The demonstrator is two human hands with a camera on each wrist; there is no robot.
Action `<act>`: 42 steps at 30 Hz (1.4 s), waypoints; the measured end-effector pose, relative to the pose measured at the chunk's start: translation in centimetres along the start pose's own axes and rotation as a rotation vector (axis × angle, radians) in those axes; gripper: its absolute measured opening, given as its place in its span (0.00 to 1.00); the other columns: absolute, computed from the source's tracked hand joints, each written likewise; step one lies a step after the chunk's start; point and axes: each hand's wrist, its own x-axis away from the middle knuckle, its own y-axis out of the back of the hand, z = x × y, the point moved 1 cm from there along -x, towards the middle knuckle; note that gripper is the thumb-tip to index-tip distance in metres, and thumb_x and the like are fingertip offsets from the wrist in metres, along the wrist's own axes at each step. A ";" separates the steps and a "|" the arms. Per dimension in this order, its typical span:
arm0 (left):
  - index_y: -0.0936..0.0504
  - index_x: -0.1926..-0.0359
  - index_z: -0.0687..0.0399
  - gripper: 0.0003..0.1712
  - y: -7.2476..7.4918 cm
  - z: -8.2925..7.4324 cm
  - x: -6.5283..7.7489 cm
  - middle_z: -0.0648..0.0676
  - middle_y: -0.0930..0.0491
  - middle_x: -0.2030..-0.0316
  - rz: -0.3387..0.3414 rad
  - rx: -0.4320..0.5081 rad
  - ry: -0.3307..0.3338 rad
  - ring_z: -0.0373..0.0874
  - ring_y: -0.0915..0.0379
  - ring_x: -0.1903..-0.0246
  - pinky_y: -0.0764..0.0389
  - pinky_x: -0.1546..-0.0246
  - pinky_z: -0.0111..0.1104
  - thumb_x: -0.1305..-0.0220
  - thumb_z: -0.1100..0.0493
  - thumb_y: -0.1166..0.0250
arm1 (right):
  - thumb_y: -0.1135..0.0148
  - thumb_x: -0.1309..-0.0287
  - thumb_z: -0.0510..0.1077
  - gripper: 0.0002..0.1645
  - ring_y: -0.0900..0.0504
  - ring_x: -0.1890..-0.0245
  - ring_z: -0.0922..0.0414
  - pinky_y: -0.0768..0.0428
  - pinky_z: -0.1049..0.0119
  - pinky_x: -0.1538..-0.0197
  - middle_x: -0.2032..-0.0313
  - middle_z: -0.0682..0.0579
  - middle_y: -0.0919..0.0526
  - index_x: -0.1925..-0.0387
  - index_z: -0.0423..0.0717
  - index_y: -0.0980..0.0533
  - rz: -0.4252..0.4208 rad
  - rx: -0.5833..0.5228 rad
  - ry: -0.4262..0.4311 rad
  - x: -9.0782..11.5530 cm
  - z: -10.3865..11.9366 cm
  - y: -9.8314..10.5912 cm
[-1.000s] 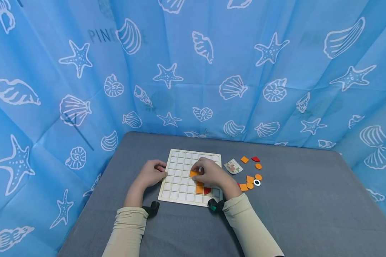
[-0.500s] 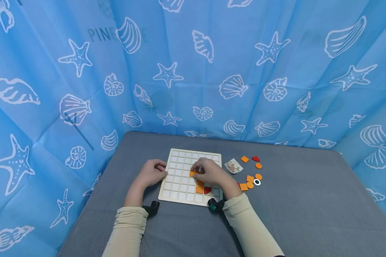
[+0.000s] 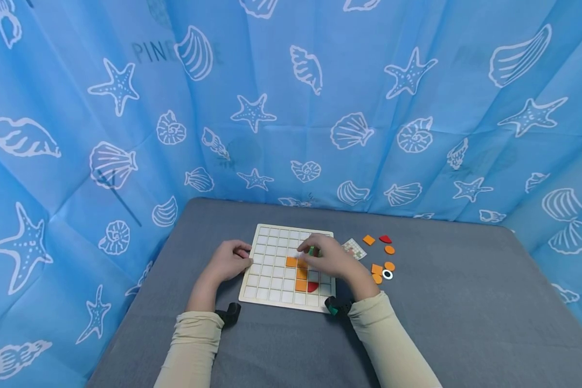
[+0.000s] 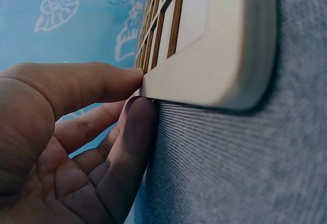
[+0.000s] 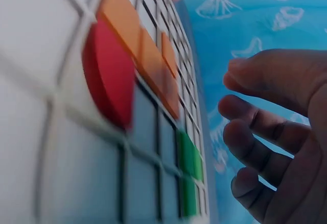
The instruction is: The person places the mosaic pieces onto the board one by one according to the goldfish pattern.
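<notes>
A pale grid board [image 3: 267,283] lies on the table, its cells white. My left hand [image 3: 229,261] pinches its left edge, one fingertip on the rim and another right under it in the left wrist view. Over the board's right half is my right hand [image 3: 328,257], lifted off with fingers loosely bent and nothing between them. Beneath it sit several orange square tiles [image 3: 300,285] and a red quarter-round tile [image 3: 312,287]. Green tiles [image 5: 188,155] show farther along the board in the right wrist view; in the head view the right hand mostly hides them.
Right of the board lie a small pattern card [image 3: 355,248], loose orange pieces [image 3: 376,269], a red piece [image 3: 385,238] and a white ring with a dark centre [image 3: 387,275]. A blue shell-print curtain [image 3: 291,108] hangs behind the grey table [image 3: 446,302].
My right hand has let go of the orange tile at the left of the group and moved up and right, uncovering it. The left hand stays on the board's edge.
</notes>
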 end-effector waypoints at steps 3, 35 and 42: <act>0.17 0.39 0.63 0.21 0.0 0.0 -0.1 0.59 0.19 0.60 0.003 0.000 -0.004 0.46 0.20 0.68 0.18 0.65 0.38 0.32 0.65 0.31 | 0.35 0.27 0.41 0.13 0.22 0.63 0.56 0.22 0.62 0.62 0.52 0.48 0.14 0.47 0.42 0.13 -0.028 0.001 -0.011 1.1 -0.6 1.2; 0.16 0.40 0.62 0.20 0.0 0.3 0.0 0.58 0.19 0.61 -0.007 -0.050 -0.008 0.47 0.24 0.66 0.22 0.64 0.38 0.32 0.63 0.31 | 0.24 0.39 0.38 0.15 0.24 0.65 0.60 0.24 0.67 0.64 0.56 0.49 0.16 0.50 0.46 0.13 -0.051 0.027 -0.167 12.0 -6.8 5.0; 0.16 0.39 0.62 0.21 0.1 -0.1 0.1 0.58 0.19 0.60 -0.001 -0.036 -0.013 0.48 0.24 0.66 0.22 0.63 0.40 0.32 0.63 0.31 | 0.24 0.42 0.35 0.17 0.24 0.64 0.57 0.24 0.68 0.65 0.56 0.51 0.17 0.50 0.46 0.13 -0.029 0.020 -0.198 12.1 -6.8 5.2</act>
